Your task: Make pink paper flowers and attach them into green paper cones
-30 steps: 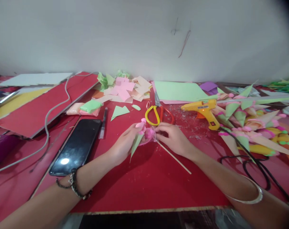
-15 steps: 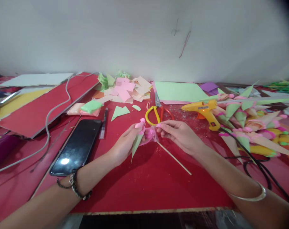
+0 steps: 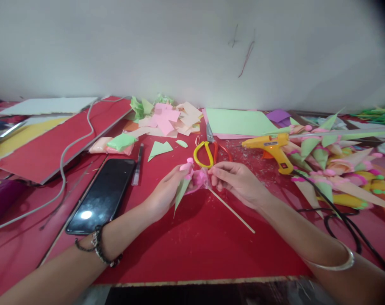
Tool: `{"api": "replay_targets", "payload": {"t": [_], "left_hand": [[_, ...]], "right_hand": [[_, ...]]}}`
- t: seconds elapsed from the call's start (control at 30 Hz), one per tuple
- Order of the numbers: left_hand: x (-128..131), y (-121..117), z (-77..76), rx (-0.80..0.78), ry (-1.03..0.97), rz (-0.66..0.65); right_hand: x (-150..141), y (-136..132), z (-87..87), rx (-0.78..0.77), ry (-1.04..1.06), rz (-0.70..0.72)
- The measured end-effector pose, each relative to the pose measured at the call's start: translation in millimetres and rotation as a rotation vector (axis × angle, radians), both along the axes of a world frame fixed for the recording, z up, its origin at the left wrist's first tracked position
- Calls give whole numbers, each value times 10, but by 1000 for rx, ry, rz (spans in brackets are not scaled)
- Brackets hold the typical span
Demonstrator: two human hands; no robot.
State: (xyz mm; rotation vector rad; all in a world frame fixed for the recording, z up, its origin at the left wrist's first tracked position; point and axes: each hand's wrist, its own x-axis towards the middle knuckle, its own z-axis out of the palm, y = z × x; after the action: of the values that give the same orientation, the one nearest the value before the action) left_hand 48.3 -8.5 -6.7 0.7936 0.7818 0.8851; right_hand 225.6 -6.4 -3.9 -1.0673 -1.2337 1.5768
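My left hand is closed round a paper flower with a pointed green paper petal hanging down and pink clay blobs on top. Beside it, a crinkled clear plastic bag of pink clay lies between my two hands. The fingertips of my right hand are pinched together at the bag's right edge; what they hold, if anything, is hidden. From near the bag a thin wooden stick slants toward the front right. Just beyond my hands lie scissors with yellow and red handles.
A yellow glue gun and a heap of paper flowers are at the right, with a black cord. On the left lie a phone, a pen and clay packets. Paper scraps and green sheets line the wall.
My right fingertips have curled in and shifted slightly; the pink bit of clay that showed between them is now out of sight. My left hand stays nearly still with the flower.
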Motion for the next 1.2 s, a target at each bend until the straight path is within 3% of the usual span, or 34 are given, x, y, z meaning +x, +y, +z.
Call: {"api": "replay_targets", "payload": {"t": [0.23, 0.53, 0.77, 0.97, 1.2], "left_hand": [[11, 6, 6, 1, 29, 5], [-6, 5, -10, 45, 0, -38], [-7, 9, -27, 31, -17, -16], [5, -6, 14, -34, 41, 46], [12, -4, 6, -9, 19, 32]], "right_hand": [[-1, 3, -7, 53, 36, -15], [-4, 9, -28, -67, 78, -37], [7, -5, -8, 55, -27, -66], [-4, -5, -30, 2, -15, -14], [2, -2, -22, 97, -90, -112]]}}
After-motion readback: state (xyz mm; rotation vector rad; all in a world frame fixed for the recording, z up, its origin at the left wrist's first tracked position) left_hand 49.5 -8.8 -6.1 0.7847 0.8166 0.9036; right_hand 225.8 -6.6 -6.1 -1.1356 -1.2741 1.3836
